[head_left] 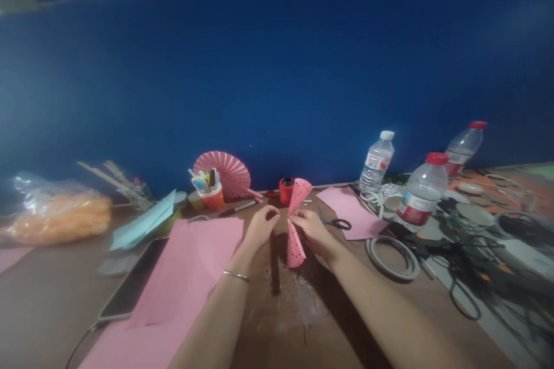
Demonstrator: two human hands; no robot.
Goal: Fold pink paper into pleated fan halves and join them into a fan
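Observation:
Pleated pink paper with black dots (296, 247) is pinched at its middle by my right hand (312, 229). It stands roughly upright, and its folds spread at the top and bottom like a bow. Just left of it, apart from the paper, is my left hand (263, 225), its thumb and fingertips brought together. Whether anything small is between them I cannot make out. Right behind the pleated paper sits a small red pot (285, 191) with a dark opening. Black-handled scissors (343, 223) lie to the right of my right hand.
Pink sheets (194, 259) partly cover a tablet (136, 282) at left. A pen cup (212, 197) stands before an opened pink fan (229, 170). At right are a tape roll (392, 258), bottles (422, 193) and tangled cables (467, 294). A blue wall (277, 69) rises behind.

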